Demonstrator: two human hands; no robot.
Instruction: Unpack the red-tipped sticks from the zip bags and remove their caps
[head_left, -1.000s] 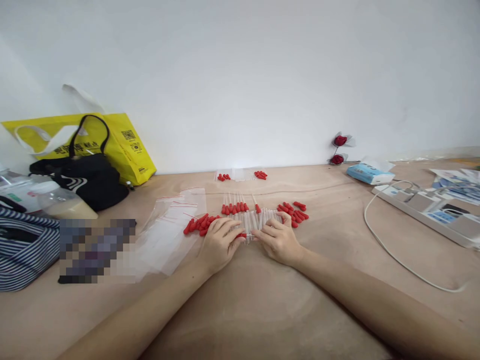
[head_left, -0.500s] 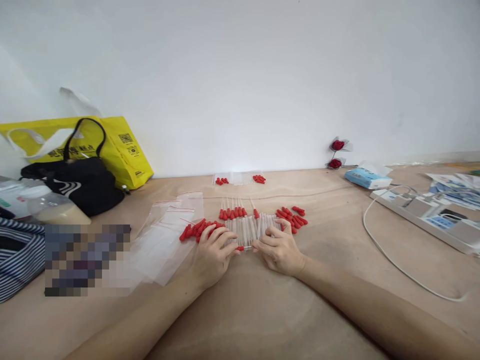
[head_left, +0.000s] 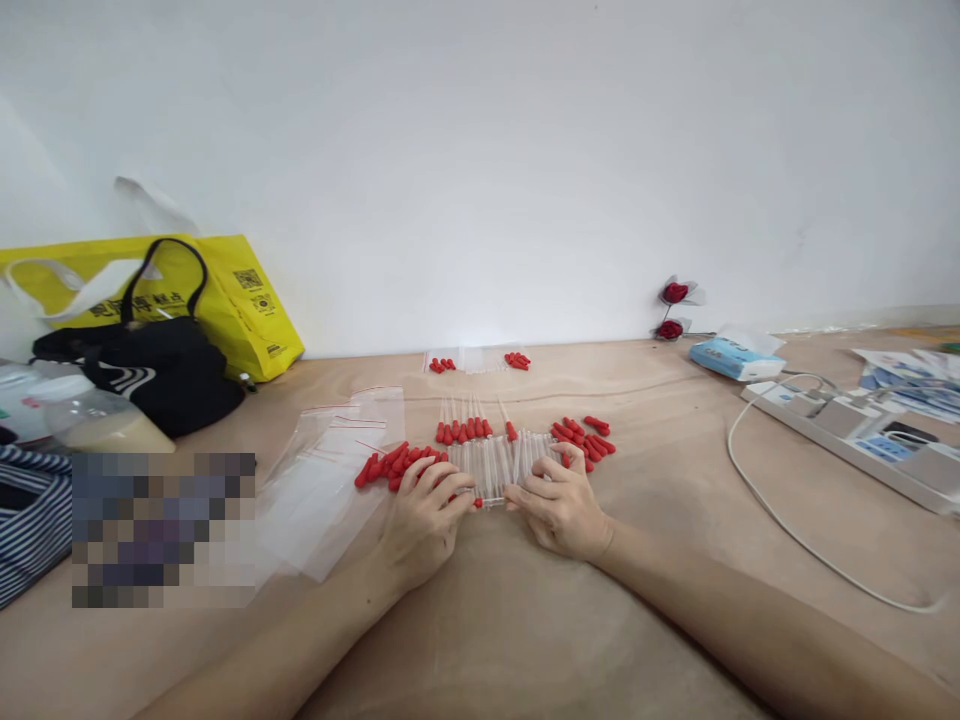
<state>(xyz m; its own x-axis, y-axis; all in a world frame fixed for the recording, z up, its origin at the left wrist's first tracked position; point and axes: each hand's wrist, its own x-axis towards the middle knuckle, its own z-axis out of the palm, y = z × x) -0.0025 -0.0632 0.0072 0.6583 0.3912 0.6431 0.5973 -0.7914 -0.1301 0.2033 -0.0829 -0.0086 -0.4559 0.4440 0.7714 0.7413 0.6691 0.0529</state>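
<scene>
Between my hands a clear dropper tube (head_left: 493, 502) lies sideways, low over the table. My left hand (head_left: 427, 515) is closed on a red rubber bulb (head_left: 478, 503) at the tube's left end; the fingers cover most of it. My right hand (head_left: 559, 503) pinches the tube's other end, which the fingers hide. Just beyond, a row of bare clear tubes (head_left: 487, 468) lies side by side. Behind it are several droppers with red bulbs fitted (head_left: 465, 430), tips pointing away. Loose red bulbs are heaped beside my left hand (head_left: 382, 465) and beyond my right hand (head_left: 585, 437).
Clear zip bags (head_left: 315, 500) lie left of my left hand. A bag with red bulbs and tubes (head_left: 472, 360) rests by the wall. Farther left stand a yellow bag (head_left: 262, 310) and a black bag (head_left: 172, 370). At right are tissues (head_left: 731, 355) and a power strip (head_left: 847, 435) with a cable.
The view has shifted slightly. My left fingers now cover more of the red bulb on the tube, so less of it shows. My right hand keeps nearly the same place and grip.
</scene>
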